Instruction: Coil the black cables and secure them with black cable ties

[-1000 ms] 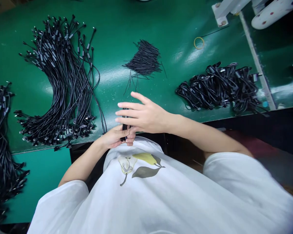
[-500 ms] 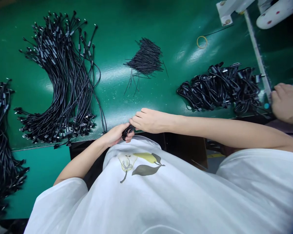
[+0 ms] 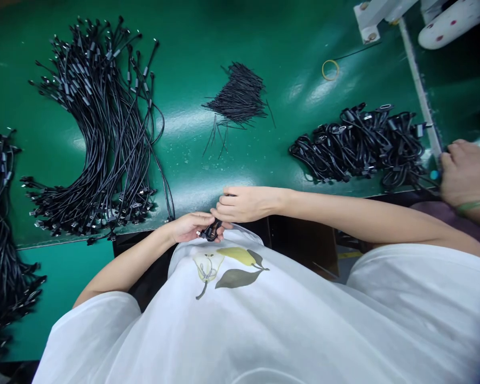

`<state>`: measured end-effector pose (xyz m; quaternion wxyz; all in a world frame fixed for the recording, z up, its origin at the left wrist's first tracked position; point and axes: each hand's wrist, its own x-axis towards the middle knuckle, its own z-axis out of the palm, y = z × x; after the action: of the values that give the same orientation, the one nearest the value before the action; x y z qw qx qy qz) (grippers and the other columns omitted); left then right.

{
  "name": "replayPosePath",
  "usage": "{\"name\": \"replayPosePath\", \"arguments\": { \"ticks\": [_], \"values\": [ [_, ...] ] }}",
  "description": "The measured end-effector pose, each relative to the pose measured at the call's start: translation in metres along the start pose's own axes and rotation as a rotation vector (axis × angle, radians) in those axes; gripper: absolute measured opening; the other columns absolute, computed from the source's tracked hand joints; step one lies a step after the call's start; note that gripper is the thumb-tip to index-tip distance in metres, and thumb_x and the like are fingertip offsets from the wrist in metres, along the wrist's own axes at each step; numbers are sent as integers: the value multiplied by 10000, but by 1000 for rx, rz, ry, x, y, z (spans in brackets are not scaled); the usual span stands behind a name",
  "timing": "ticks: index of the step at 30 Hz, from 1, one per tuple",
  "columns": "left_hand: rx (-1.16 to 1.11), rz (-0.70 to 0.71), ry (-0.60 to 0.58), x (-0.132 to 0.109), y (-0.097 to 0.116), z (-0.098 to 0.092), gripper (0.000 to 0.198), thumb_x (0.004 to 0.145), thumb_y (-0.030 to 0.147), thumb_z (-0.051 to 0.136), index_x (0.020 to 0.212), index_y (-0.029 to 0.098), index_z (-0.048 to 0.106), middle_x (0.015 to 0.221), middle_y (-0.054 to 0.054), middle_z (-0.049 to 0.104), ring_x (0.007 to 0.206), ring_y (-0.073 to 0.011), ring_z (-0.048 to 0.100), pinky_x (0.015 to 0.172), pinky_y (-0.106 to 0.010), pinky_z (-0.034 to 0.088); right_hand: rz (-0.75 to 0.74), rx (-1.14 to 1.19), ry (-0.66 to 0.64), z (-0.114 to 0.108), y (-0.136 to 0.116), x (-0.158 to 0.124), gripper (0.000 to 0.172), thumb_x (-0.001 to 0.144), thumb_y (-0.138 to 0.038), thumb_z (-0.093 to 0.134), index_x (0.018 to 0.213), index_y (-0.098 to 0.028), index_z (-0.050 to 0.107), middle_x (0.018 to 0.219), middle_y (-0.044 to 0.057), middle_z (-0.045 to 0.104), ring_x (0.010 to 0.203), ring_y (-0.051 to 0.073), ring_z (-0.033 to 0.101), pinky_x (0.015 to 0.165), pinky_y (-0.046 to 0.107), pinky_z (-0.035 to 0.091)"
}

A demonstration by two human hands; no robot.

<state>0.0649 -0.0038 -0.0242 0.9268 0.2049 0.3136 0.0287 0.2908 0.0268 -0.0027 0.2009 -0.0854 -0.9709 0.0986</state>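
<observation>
A small folded black cable (image 3: 212, 231) with a metal plug end is at the table's front edge, close to my shirt. My left hand (image 3: 190, 226) is closed on it, thumb on top and fingertips underneath. My right hand (image 3: 242, 206) meets the left from the other side, its fingers curled against the same cable; a small dark bit shows at its knuckles, too small to name. Beyond the hands lies a pile of short black ties (image 3: 240, 95). Left of them spreads a large bunch of straight black cables (image 3: 104, 128) with plugs at both ends.
Folded black cable bundles (image 3: 360, 141) form a row at the right. Another cable bunch (image 3: 0, 240) lies at the far left. A yellow ring (image 3: 330, 70) and a white bracket (image 3: 368, 24) are at the back right. Another person's hand (image 3: 468, 173) rests at the right edge.
The cable in my hands has turned, and its plug end now shows below the left thumb. My right hand has shifted slightly down with its fingers more curled.
</observation>
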Motion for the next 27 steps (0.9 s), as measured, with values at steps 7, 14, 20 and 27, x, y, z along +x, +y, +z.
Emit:
{"name": "replayPosePath", "arguments": {
  "ticks": [7, 14, 20, 27],
  "values": [
    [-69, 31, 108, -3, 0, 9, 328, 847, 334, 643, 977, 40, 711, 792, -80, 653, 718, -149, 630, 680, -271, 491, -53, -318, -93, -3, 0, -4, 234, 1013, -180, 338, 986, -157, 570, 765, 5, 561, 723, 136, 464, 692, 312, 290],
    [-80, 38, 192, 2, -16, 4, 312, 768, 351, 746, 898, 72, 690, 827, -108, 702, 770, -192, 672, 784, -325, 510, -86, -368, -60, 5, -7, -9, 234, 1013, -213, 370, 895, -152, 562, 732, -6, 523, 685, 131, 442, 646, 311, 248],
    [380, 319, 341, 0, -6, -1, 322, 805, 434, 698, 723, 125, 658, 737, -42, 674, 733, -149, 597, 759, -277, 439, -93, -398, -57, 5, -8, -9, 244, 1017, -203, 349, 1026, -138, 584, 795, 10, 556, 719, 131, 471, 689, 312, 302],
    [458, 148, 159, -15, 7, 16, 464, 806, 579, 645, 807, 119, 707, 817, -89, 692, 734, -169, 583, 732, -291, 430, -157, -379, -30, 0, -10, -4, 242, 1013, -232, 378, 931, -180, 599, 777, -3, 530, 689, 107, 475, 634, 281, 325]
  ]
}}
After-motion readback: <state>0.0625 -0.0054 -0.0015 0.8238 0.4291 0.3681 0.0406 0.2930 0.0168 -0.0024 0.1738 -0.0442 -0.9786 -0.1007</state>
